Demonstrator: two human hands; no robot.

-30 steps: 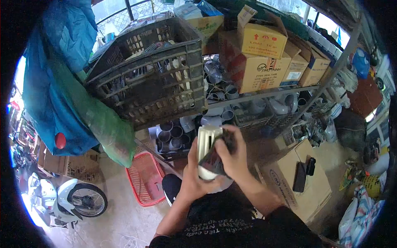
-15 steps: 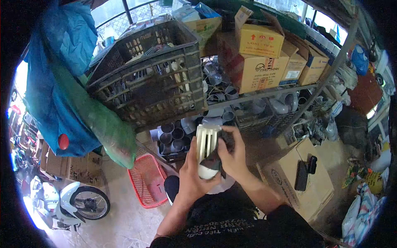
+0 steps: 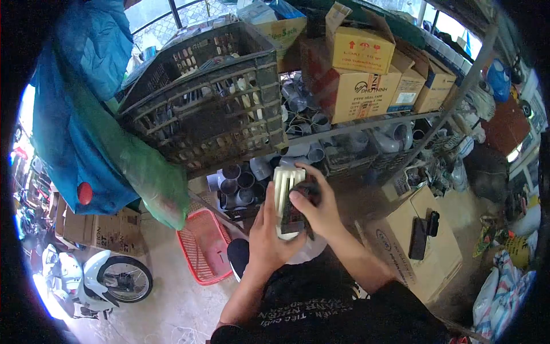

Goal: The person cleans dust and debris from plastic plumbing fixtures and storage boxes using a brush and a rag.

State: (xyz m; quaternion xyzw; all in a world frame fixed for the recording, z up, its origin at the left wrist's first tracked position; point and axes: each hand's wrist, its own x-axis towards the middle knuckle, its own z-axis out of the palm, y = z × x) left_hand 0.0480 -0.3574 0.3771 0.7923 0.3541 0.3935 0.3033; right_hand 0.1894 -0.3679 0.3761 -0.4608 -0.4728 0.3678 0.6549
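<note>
In front of my body I hold a white compact fluorescent bulb (image 3: 282,182), upright, with long parallel tubes at the top and a rounded white base below. My left hand (image 3: 268,235) is closed around its left side and base, fingers along the tubes. On the right side, my right hand (image 3: 319,207) is closed on a dark cloth (image 3: 293,219) that is pressed against the tubes and covers their lower part. The right thumb lies across the cloth; part of the bulb is hidden behind it.
A big black crate (image 3: 206,109) full of small items stands on a shelf, with grey pipe fittings (image 3: 238,186) below. Cardboard boxes (image 3: 364,94) sit further right. A red basket (image 3: 203,246), a motorbike (image 3: 103,281) and a carton (image 3: 424,246) carrying a phone (image 3: 419,238) are on the floor.
The right thumb and dark cloth have shifted up and left over the tubes. The bulb and both hands are slightly higher in view. The left hand keeps its grip.
</note>
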